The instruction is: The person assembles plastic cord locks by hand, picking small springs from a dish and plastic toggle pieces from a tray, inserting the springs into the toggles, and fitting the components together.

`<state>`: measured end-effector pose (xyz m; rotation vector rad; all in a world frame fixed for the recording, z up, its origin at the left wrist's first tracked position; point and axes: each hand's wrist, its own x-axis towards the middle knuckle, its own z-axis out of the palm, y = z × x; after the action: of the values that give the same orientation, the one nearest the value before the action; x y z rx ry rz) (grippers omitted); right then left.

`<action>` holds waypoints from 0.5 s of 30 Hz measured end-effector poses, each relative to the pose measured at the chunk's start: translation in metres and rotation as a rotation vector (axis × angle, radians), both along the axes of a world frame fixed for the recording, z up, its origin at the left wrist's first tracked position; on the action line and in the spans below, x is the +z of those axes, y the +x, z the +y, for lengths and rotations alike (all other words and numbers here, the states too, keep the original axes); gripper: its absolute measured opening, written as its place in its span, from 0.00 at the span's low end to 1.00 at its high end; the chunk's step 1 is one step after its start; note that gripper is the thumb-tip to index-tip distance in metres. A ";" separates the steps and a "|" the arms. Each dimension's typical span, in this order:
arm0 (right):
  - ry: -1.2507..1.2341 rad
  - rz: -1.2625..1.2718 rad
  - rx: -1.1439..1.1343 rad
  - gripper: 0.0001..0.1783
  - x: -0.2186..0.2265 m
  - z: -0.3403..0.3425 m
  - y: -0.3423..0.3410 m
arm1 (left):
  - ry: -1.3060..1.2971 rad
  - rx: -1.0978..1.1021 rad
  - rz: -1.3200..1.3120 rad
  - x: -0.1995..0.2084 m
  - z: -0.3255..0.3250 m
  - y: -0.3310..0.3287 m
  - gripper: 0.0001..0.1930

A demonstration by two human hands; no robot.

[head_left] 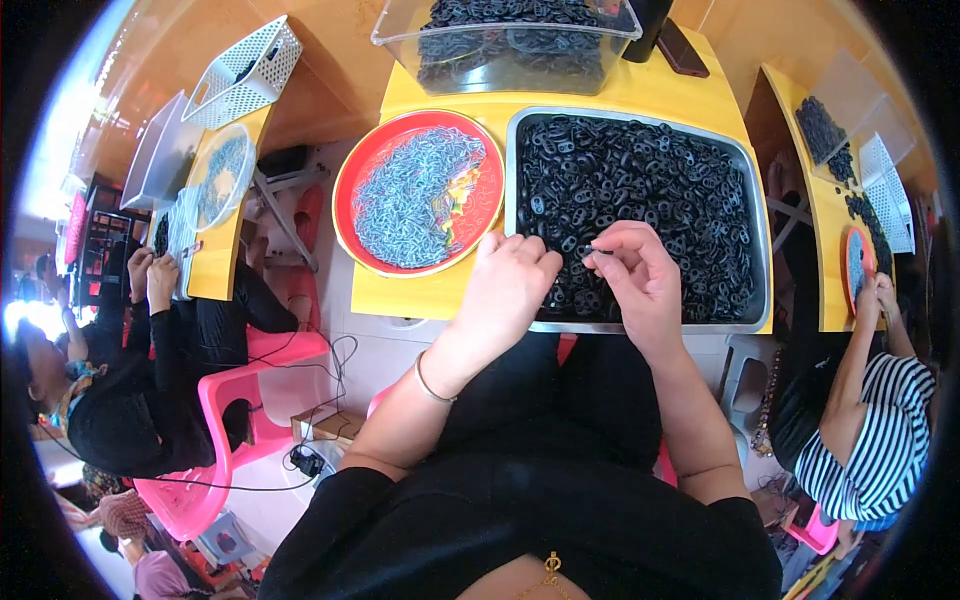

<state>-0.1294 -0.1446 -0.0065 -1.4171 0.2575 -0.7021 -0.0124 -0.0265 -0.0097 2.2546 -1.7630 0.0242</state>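
Observation:
My left hand [508, 292] is closed, its fingers curled down between the red plate and the metal tray. Whatever it may hold is hidden behind the knuckles. My right hand [640, 280] pinches a small dark piece [588, 250] between thumb and forefinger, over the near part of the tray. The shallow metal tray [762, 250] is heaped with small black plastic pieces [640, 170], many with two holes. Left of it, a round red plate [343, 205] with a yellow pattern carries a spread pile of thin silvery metal pins [405, 195].
A clear plastic bin [510, 75] of more black pieces stands at the back of the yellow table [385, 295], with a dark phone [682, 50] beside it. People work at tables on both sides. A pink chair [215, 420] and cables lie at left.

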 end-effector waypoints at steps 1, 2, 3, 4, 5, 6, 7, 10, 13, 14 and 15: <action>-0.025 0.037 0.002 0.07 0.000 -0.002 -0.002 | -0.133 -0.002 0.149 0.001 0.001 0.001 0.08; -0.051 0.075 0.005 0.07 -0.001 -0.004 -0.004 | -0.267 -0.002 0.298 0.001 0.001 0.002 0.09; -0.051 0.075 0.006 0.07 -0.002 -0.004 -0.005 | -0.267 -0.001 0.299 0.000 0.004 0.003 0.09; -0.048 0.084 0.023 0.07 -0.002 -0.004 -0.005 | -0.344 0.014 0.549 -0.002 0.006 0.005 0.10; -0.046 0.092 0.041 0.07 -0.003 -0.004 -0.005 | -0.420 0.029 0.800 -0.004 0.008 0.006 0.11; -0.046 0.093 0.045 0.07 -0.002 -0.002 -0.005 | -0.421 0.033 0.800 -0.005 0.008 0.005 0.11; 0.008 0.086 0.061 0.07 0.000 0.000 -0.005 | -0.511 0.039 1.166 -0.006 0.008 0.003 0.10; 0.074 0.114 0.095 0.08 0.002 0.002 -0.006 | -0.549 0.009 1.563 -0.009 0.013 0.009 0.09; 0.093 0.132 0.113 0.09 0.001 0.002 -0.005 | -0.530 -0.024 1.725 -0.008 0.013 0.009 0.10; 0.099 0.115 0.114 0.10 0.000 0.003 -0.004 | -0.546 0.011 1.740 -0.006 0.012 0.007 0.09; 0.099 0.116 0.113 0.10 0.001 0.003 -0.003 | -0.561 0.046 1.754 -0.004 0.012 0.006 0.08</action>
<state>-0.1325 -0.1411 -0.0060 -1.3686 0.2963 -0.5086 -0.0065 -0.0147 -0.0138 1.0030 -0.5400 -0.9573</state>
